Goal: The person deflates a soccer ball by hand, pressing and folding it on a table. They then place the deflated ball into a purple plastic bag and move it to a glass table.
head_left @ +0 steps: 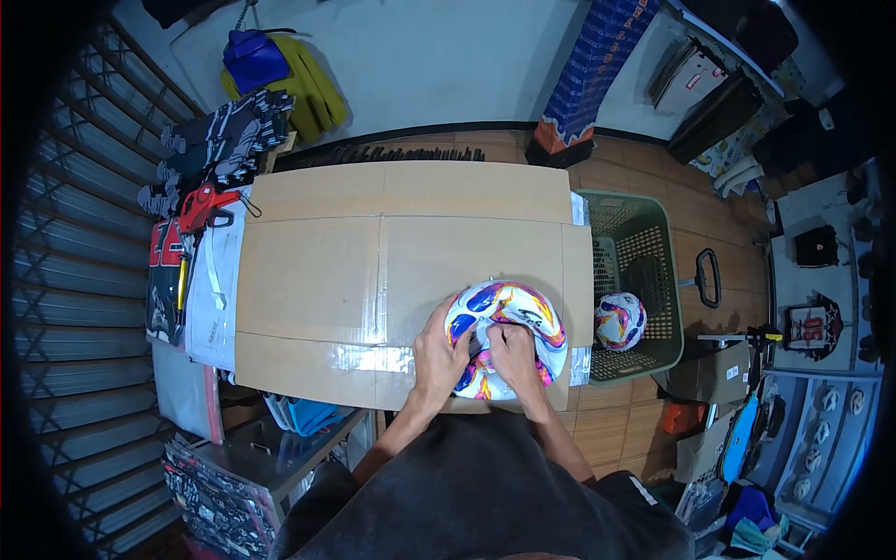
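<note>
A white football with blue, pink and orange patches (509,322) lies on the near right part of a cardboard-covered table (373,271). It looks soft or partly flat. My left hand (441,353) grips its left side. My right hand (513,353) presses its fingers into the middle of the ball, pinched on something small that I cannot make out.
A green plastic basket (644,280) stands right of the table with a second patterned ball (620,320) inside. A red tool (205,207), clothing and papers lie along the table's left edge. Boxes, bags and shelves crowd the floor at right.
</note>
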Available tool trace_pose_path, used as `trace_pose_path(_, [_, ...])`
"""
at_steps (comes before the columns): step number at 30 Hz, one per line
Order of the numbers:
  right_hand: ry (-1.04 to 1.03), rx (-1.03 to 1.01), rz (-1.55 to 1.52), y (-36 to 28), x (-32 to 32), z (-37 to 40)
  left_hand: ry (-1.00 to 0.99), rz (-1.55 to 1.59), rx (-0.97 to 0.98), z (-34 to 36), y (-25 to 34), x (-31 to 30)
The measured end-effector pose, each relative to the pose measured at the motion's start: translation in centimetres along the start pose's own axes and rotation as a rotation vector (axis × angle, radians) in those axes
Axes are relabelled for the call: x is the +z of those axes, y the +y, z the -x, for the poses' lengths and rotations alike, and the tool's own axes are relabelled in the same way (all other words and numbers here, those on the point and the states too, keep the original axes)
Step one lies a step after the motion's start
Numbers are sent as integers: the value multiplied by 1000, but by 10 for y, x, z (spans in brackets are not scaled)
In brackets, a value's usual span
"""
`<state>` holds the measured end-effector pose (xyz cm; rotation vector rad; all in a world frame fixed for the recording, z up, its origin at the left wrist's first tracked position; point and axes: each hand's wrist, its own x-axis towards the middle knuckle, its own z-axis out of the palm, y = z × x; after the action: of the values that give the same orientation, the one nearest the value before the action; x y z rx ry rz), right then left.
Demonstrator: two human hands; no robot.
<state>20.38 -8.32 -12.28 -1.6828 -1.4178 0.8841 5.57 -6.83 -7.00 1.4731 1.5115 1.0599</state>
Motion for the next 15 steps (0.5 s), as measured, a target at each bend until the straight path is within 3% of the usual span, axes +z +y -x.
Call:
trace_pose_path(4, [-252, -6, 77, -39, -43, 12, -35, -42, 52, 1, -1, -5])
trace_pose_path(7, [49, -497, 254, -73, -76, 27, -71, -69, 173, 0, -3, -13])
trace_pose_path(8, [-89, -486, 300, -60, -88, 31, -177, -63, 174, -1, -10, -18])
trace_pose_path(11, [-188, -542, 864, -66, -115, 30, -277, -277, 440, 6, 23, -40])
trace_pose_path(12, [-328, -471, 826, -43, -116, 29, -389, -371, 452, 11, 25, -45])
trace_pose_path(15, [-307, -530, 533, -15, -110, 23, -475, -519, 527, 17, 6, -41])
